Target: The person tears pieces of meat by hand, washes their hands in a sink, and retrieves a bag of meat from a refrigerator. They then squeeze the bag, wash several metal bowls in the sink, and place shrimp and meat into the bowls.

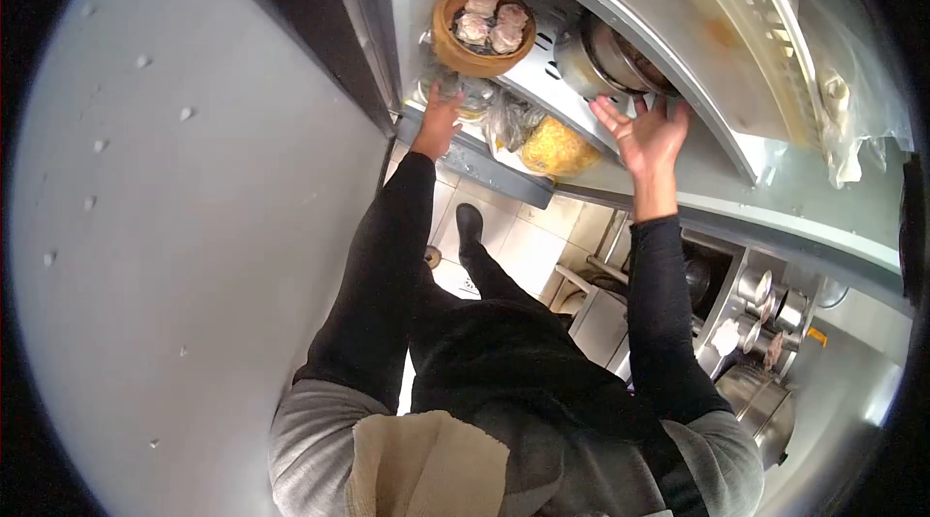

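Observation:
A round bamboo steamer basket (448, 50) with several pale dumplings (490, 19) rests on a perforated metal shelf (542, 81) of an open cabinet. Below its front edge, my left hand (439, 123) reaches to a clear, glossy container (470, 91), fingers stretched out and apart. My right hand (647, 137) is turned palm up with spread fingers. Its fingertips are right at the lower rim of a round metal pot (578, 60) lying deeper on the shelf. A second metal pot (620, 57) overlaps the first one.
A yellow-filled plastic bag (560, 147) and a grey plastic bag (511, 120) sit on the level below. A large grey door panel (213, 226) stands at left. Higher up is a white plastic basket (775, 23). Behind at right are a counter with metal pots (758, 406) and tiled floor (513, 250).

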Demonstrator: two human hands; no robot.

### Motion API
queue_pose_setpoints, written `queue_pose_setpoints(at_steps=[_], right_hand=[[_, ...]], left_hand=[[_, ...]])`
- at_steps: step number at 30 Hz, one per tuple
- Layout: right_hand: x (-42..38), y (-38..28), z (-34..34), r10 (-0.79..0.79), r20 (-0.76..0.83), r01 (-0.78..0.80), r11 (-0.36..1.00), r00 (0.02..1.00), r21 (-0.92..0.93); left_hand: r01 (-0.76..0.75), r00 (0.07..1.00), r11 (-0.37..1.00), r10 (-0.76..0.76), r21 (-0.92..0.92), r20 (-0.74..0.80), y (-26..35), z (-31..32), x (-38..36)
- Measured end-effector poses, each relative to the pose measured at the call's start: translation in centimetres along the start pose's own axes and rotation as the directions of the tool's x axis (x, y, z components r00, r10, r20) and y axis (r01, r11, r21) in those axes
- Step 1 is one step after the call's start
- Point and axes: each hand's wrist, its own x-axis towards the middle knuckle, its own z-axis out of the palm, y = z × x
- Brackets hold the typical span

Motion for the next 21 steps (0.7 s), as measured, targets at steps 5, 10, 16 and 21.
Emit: queue_pose_setpoints(at_steps=[5,10,16,21], right_hand=[[4.3,0.7,2.4,-0.073,0.188,0.103,0.982,0.98,-0.159],[12.9,2.7,2.9,-0.176,0.512,0.413,-0.404,0.841,-0.816],[19.6,6.5,5.9,-0.253,0.752,0.665,-0.354,0.608,-0.657],[14.1,6.2,8.4,-0.122,0.573,0.572,-0.053,0.81,-0.819]], left_hand=[[-0.057,0.989,0.997,0.063,0.047,-0.137,-1.1,-2.2,-2.7],[-0.307,0.94,0.95,0.293,-0.063,-0.173,0.7,2.1,-9.9],[-0.447,0.895,0.863,0.428,-0.235,-0.127,8.2,9.5,-11.6],[-0.453,0.89,0.879,0.435,-0.149,-0.136,7.4,9.4,-9.4]])
